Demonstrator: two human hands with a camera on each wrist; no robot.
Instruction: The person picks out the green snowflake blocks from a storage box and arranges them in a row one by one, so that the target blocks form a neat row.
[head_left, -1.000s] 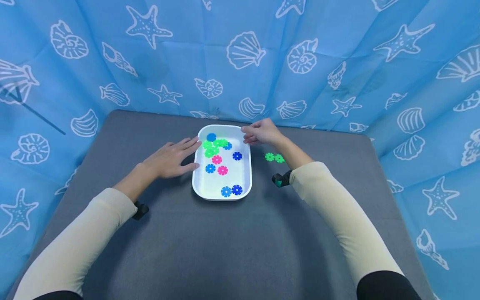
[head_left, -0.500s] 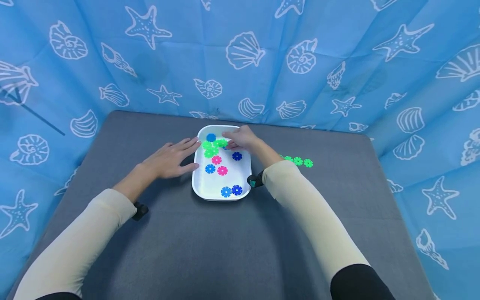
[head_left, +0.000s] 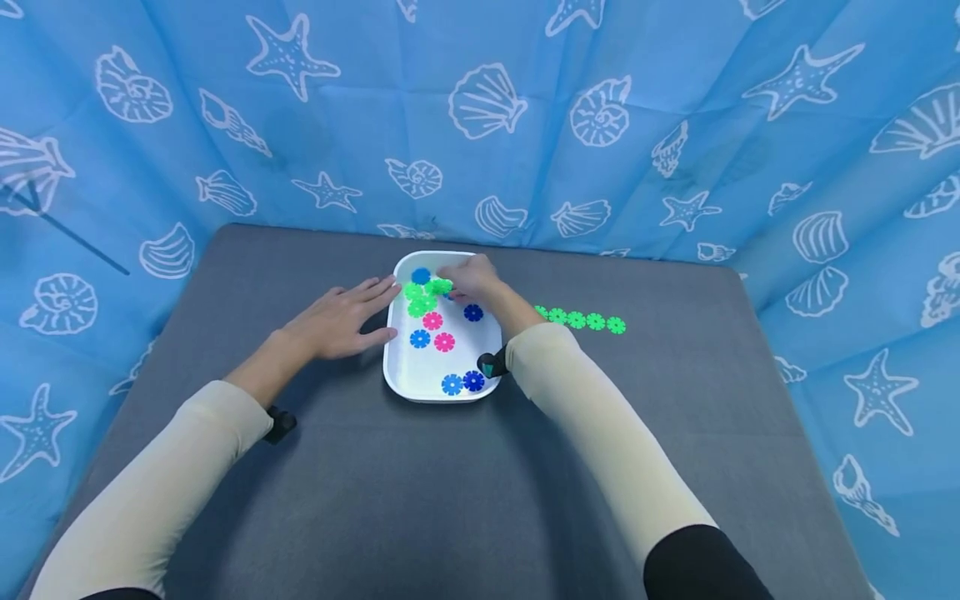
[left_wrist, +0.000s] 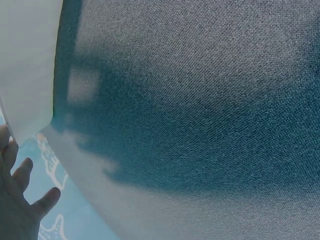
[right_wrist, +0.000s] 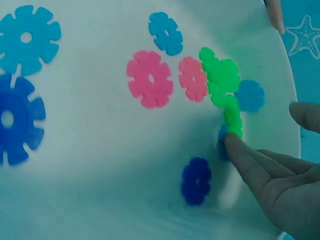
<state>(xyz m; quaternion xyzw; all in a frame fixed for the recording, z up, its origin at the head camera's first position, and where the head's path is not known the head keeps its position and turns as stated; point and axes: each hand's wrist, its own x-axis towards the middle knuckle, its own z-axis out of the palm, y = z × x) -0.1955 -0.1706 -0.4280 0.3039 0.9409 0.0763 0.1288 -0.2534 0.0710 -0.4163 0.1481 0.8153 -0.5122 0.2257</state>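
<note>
A white tray holds several flat, notched plastic discs in green, pink and blue. My left hand lies spread at the tray's left rim, fingers straight and holding nothing. The left wrist view catches this hand at its lower left, beside the tray wall. Inside the tray's far right part, my right hand touches a small cluster of green discs. In the right wrist view its extended fingers meet a green disc and partly cover a blue disc; the thumb stands apart.
Right of the tray, a row of green discs lies on the grey table, its left end partly behind my right forearm. Pink discs and dark blue discs lie loose inside the tray. A blue shell-print curtain hangs behind.
My right hand has moved left from the tray's right rim into the tray, down to the green discs. More of the green row on the table shows. The left hand stays put.
</note>
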